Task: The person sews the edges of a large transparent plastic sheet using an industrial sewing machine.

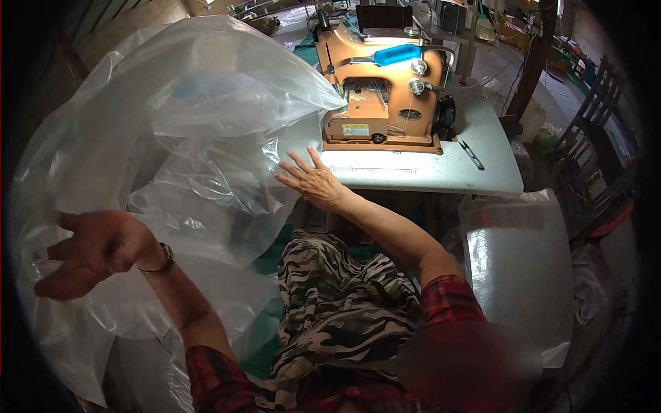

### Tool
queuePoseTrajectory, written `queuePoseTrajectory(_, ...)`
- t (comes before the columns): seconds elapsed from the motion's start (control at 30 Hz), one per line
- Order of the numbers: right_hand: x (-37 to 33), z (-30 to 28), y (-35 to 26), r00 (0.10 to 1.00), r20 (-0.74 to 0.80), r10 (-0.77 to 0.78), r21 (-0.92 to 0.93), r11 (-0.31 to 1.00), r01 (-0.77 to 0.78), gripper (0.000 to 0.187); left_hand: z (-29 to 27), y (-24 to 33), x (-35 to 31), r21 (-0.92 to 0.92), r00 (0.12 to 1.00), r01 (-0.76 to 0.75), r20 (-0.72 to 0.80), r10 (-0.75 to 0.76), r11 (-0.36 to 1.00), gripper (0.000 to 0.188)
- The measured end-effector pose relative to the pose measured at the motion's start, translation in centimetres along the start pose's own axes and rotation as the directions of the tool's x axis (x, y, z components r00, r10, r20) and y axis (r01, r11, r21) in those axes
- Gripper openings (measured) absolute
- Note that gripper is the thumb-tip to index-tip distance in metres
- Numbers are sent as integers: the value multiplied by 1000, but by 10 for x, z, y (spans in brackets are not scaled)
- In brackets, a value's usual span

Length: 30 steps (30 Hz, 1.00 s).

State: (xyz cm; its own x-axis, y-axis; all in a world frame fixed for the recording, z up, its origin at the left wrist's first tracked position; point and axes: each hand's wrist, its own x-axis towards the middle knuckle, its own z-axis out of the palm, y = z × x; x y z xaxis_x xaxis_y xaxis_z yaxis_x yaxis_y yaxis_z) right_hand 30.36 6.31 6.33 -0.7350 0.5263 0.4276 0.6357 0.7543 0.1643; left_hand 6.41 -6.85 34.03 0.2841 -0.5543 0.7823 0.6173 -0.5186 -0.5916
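The clear plastic sheet (213, 103) extended from the throat of the orange sewing machine (414, 107), where it gathered to a narrow point, leftward in a raised billow and down past the table (441, 180). Its upper edge arched well above the left hand (103, 249); its lower folds hung beside the camouflage cloth (337, 303) over the person's lap.

The right hand (318, 184) lay palm down over the sheet at the table's left front corner, fingers spread. The left hand (a watch (164, 260) encircled its wrist) was raised over the left portion of the sheet, its fingers bent and partly separated; blur meant one could not tell whether they pinched any film. A wide stretch of film separated the two hands.

Between the machine base and the table's front edge ran a narrow strip of tabletop, marked with a ruler scale (372, 169). Thread snips (472, 155) lay to the right of the base, near that edge. Below the table's right end, folded plastic (523, 275) occupied the space beside the right sleeve (451, 299).
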Motion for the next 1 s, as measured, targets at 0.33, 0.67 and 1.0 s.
queuePoseTrajectory(0.33, -9, -36, 7, 947, -263, -187, 135, 964, 228, 13, -47, -45, -59, 331, 696, -502, 704, 145, 799, 66)
queuePoseTrajectory(0.67, -41, -15, 5, 972, -164, -167, 154, 969, 193, 11, 13, 53, -141, 457, 174, 248, 847, -503, 854, 44)
queuePoseTrajectory(1.0, -55, -8, 14, 906, -395, -151, 140, 965, 222, 13, 244, 135, -193, 297, 247, 518, 846, -472, 802, 40)
